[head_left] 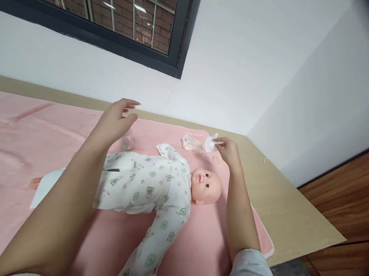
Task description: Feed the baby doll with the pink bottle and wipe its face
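A baby doll (206, 186) lies on its back on a pink mat (206, 240), dressed in white clothes (143, 182) printed with green and brown animals. My right hand (229, 151), just past the doll's head, pinches a crumpled white tissue (210, 144) between thumb and fingertips. Raised above the doll's middle is my left hand (119, 119), its fingers curved and apart from the thumb. A tiny white spot at its fingertips is too small to make out. My left forearm hides part of the doll's lower body.
A small clear plastic packet (191, 143) lies left of the tissue. Partly behind my left wrist stands a small see-through container (127, 141). The tan tabletop (278, 199) meets a white wall (230, 68) with a dark-framed window (176, 59). Wooden panels (347, 194) are at the right.
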`<control>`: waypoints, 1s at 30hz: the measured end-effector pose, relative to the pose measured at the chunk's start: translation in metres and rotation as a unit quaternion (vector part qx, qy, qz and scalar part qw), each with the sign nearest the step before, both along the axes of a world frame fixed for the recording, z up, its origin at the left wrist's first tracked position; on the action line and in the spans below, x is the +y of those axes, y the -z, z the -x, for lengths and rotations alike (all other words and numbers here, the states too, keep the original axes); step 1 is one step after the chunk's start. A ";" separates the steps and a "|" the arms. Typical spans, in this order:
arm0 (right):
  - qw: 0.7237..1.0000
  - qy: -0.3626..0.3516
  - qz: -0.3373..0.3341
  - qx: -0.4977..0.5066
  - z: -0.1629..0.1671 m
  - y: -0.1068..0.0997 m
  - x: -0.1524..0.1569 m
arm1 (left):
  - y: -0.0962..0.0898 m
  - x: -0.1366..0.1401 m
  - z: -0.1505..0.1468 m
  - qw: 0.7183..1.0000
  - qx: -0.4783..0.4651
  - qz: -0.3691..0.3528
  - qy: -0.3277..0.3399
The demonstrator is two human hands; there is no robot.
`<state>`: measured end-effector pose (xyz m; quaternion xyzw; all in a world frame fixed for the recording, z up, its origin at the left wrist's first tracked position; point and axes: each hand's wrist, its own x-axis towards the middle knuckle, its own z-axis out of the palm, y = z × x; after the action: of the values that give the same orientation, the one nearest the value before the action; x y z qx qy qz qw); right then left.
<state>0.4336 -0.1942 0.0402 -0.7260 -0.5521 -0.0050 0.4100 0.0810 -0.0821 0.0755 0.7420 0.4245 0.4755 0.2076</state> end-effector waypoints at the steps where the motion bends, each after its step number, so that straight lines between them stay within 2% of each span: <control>1: 1.000 0.009 0.014 0.022 -0.005 0.004 0.004 | 0.002 0.006 0.006 1.000 -0.012 0.003 -0.019; 4: 0.995 0.011 0.045 0.086 -0.015 0.014 0.023 | 0.010 0.024 0.023 0.998 -0.029 0.021 -0.057; 7: 0.987 -0.059 0.038 0.142 -0.016 0.018 0.048 | 0.019 0.040 0.034 0.994 -0.011 0.056 -0.088; 11: 0.959 -0.144 0.047 0.240 -0.013 0.023 0.078 | 0.026 0.053 0.044 0.985 0.073 0.109 -0.109; 15: 0.916 -0.148 0.117 0.353 -0.020 0.038 0.090 | 0.031 0.060 0.049 0.976 0.124 0.142 -0.110; 18: 0.895 -0.127 0.121 0.410 -0.031 0.052 0.089 | 0.039 0.068 0.051 0.970 0.153 0.158 -0.104; 20: 0.899 -0.105 0.100 0.414 -0.039 0.059 0.086 | 0.046 0.074 0.053 0.967 0.168 0.164 -0.095; 23: 0.921 -0.059 0.056 0.380 -0.051 0.064 0.078 | 0.059 0.085 0.055 0.964 0.186 0.169 -0.085; 27: 0.966 0.035 -0.016 0.254 -0.062 0.070 0.063 | 0.074 0.095 0.056 0.962 0.205 0.167 -0.066; 30: 0.977 0.107 -0.035 0.181 -0.064 0.080 0.051 | 0.080 0.097 0.055 0.971 0.193 0.136 -0.042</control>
<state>0.4978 -0.1435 -0.0399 -0.7548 -0.3872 0.0636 0.5257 0.0255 0.0145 -0.0041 0.7663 0.5475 0.2699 0.2006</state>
